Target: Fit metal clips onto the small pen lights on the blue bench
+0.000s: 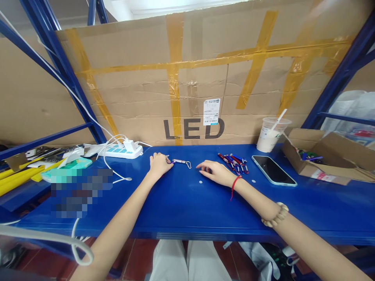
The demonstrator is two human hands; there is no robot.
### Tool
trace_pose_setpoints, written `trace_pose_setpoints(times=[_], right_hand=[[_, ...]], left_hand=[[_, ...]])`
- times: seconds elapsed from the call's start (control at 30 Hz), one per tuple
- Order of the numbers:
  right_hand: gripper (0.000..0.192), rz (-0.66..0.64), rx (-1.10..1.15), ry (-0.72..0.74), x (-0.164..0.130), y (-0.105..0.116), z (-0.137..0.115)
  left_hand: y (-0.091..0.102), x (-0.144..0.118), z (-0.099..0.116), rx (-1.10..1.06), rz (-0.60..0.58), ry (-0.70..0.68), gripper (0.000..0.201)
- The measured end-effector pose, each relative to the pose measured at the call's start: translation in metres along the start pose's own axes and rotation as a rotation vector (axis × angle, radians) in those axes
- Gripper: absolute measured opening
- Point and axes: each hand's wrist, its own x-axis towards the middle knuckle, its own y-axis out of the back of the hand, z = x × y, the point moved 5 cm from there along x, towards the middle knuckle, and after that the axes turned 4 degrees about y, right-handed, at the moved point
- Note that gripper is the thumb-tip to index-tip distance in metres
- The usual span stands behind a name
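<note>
My left hand (159, 167) is closed at the left end of a slim keychain flashlight (179, 161), which lies across the blue table. A silver carabiner clip (189, 165) hangs from its right end. Part of the flashlight's left end is hidden by my fingers. To the right of the clip, my right hand (215, 172) rests palm down, fingers loosely bent and apart, holding nothing. Just beyond my right hand lies a bunch of red and blue keychain flashlights (234, 163) with clips.
A phone (274, 170), a drink cup with a straw (269, 134) and an open cardboard box (318, 156) stand on the right. A white power strip (121, 151) with cables sits at the back left. A large cardboard sheet (140, 97) closes off the back.
</note>
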Motion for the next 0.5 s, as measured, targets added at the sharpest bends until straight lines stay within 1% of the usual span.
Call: trace_pose_setpoints(times=[0.1,0.13,0.2,0.27,0.33,0.4,0.5], right_hand=[[0.026,0.022,0.032,-0.034,0.0,0.002,-0.001],[0.028,0.028,0.053,-0.05,0.001,0.003,-0.002],[0.032,0.033,0.112,-0.083,0.002,0.003,-0.004],[0.036,0.021,0.194,-0.112,0.003,0.001,-0.007],[0.04,-0.003,0.277,-0.127,0.004,-0.004,-0.009],[0.044,-0.019,0.299,-0.123,0.004,-0.008,-0.01],[0.048,-0.027,0.236,-0.099,0.004,-0.012,-0.008]], left_hand=[[0.005,-0.003,0.011,-0.108,0.027,-0.026,0.024],[0.006,-0.004,0.015,-0.164,0.017,-0.032,0.025],[0.003,-0.008,0.023,-0.316,-0.044,-0.046,0.027],[-0.004,-0.015,0.033,-0.491,-0.137,-0.07,0.029],[-0.013,-0.023,0.044,-0.629,-0.189,-0.081,0.03],[-0.023,-0.031,0.053,-0.677,-0.21,-0.079,0.027],[-0.03,-0.039,0.065,-0.668,-0.191,-0.116,0.017]])
